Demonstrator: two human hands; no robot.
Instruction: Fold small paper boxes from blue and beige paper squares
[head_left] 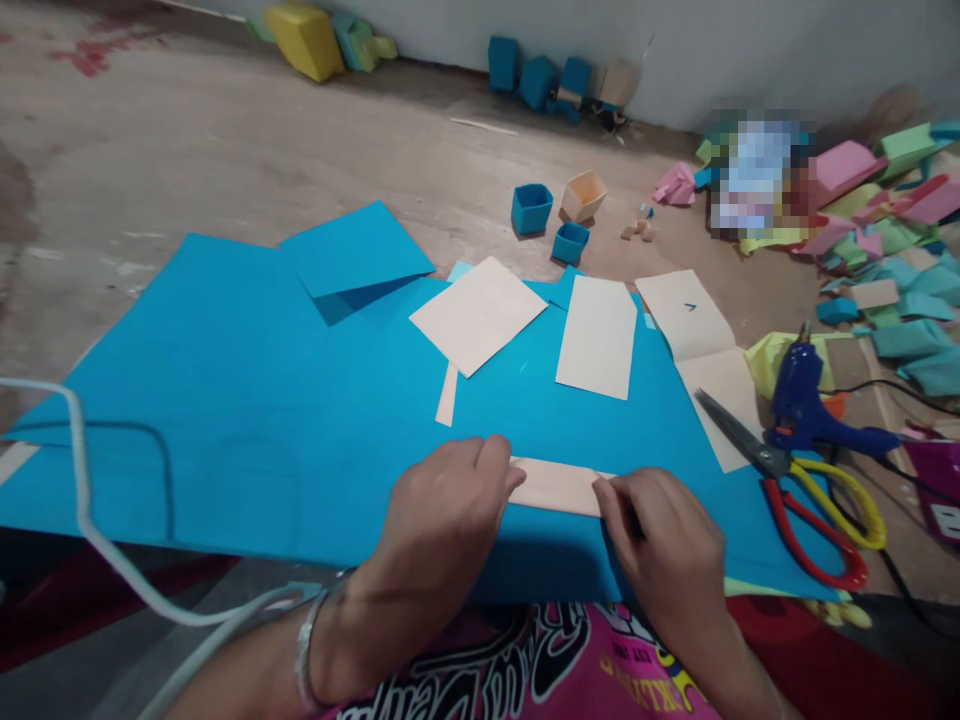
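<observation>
A folded strip of cream paper [559, 486] is held level between my two hands, just over the near part of a large blue sheet [240, 400]. My left hand [454, 510] pinches its left end, and my right hand [664, 535] grips the right end between thumb and fingers. Farther up on the blue sheet lie a cream square [480, 315], a cream piece with a cut corner [598, 335] and a narrow cream sliver [447, 395]. A folded blue piece [356, 250] rests at the back left of the sheet.
Scissors [780, 465] with red and yellow handles and a blue glue gun [806, 400] lie at the right. Small blue [532, 208] and cream [583, 196] paper boxes stand behind. Colourful paper scraps [900, 260] heap up at far right. A white cable [82, 490] crosses the left.
</observation>
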